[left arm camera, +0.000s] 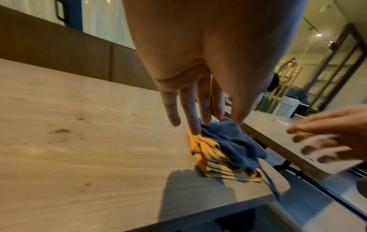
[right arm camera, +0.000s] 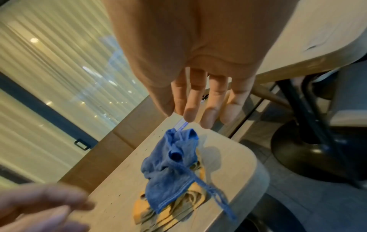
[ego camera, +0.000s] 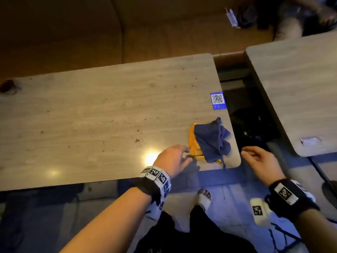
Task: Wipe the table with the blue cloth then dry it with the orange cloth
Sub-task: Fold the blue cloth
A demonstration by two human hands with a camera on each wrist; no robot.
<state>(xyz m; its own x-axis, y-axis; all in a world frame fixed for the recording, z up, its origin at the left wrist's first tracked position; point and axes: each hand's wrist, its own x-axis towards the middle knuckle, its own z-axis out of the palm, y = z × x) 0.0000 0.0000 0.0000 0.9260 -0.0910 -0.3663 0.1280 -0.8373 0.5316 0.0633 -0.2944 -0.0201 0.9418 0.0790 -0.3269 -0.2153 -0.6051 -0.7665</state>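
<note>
Long wooden table (ego camera: pixel 102 110), wide and pale, stretching far away to the left of both hands, with dark crumbs (ego camera: pixel 137 140) spread over the top, a short way beyond the left hand. Second table (ego camera: pixel 299 92) of the same wood, to the right of the right hand, behind a dark gap. Brown padded bench (ego camera: pixel 73 33) along the far side, well beyond the fingers.

Blue cloth (ego camera: pixel 211 141), crumpled, lying on top of the orange cloth (ego camera: pixel 194 143) at the near right corner of the long table, between the two hands and a little ahead of them. One thin blue thread hanging over the table edge, on the side of the right hand. Orange cloth folded, showing mostly on the side of the left hand.

Left hand (ego camera: pixel 172 159) held low over the table, fingers (left arm camera: pixel 189 113) straight and spread, holding nothing, tips just beside the orange edge; contact with the cloth not possible to tell. Right hand (ego camera: pixel 259 162) off the table, beside the corner, near the blue cloth but apart from it, fingers (right arm camera: pixel 210 108) loose and slightly bent, holding nothing.

Blue sticker with QR code (ego camera: pixel 218 100) on the table, further ahead of the cloths. Small dark stain (ego camera: pixel 8 85) at the far left end, very far from both hands.
</note>
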